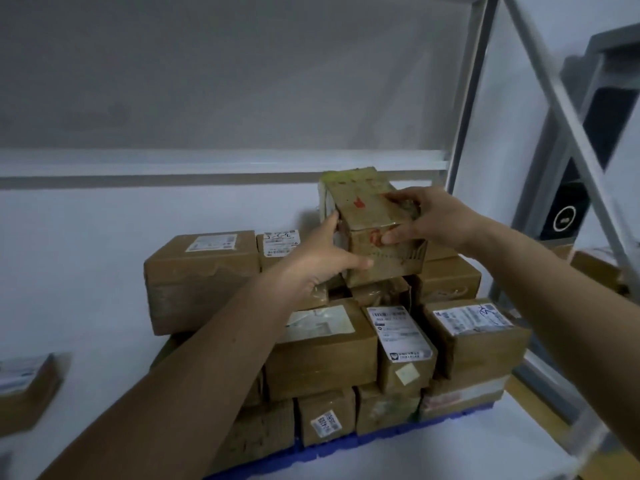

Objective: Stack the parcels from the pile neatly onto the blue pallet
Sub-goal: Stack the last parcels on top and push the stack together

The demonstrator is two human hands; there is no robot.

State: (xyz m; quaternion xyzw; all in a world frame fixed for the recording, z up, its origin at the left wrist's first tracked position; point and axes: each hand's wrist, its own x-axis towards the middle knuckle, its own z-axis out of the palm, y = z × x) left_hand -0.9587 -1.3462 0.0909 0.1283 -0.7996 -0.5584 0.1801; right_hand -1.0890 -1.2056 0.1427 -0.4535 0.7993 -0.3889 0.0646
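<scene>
A brown taped parcel with red marks and a greenish far end is held at the top of the stack, tilted. My left hand grips its left side and lower front edge, thumb under the front. My right hand grips its right side, fingers over the top and thumb on the front face. Below it stand several brown cardboard parcels with white labels, such as a large one at the left and a labelled one in front. They rest on the blue pallet, whose front edge shows beneath them.
A white wall and a frosted panel rise behind the stack. A grey metal frame with a diagonal bar stands at the right. One loose parcel lies at the far left, and more boxes sit behind the frame at the right.
</scene>
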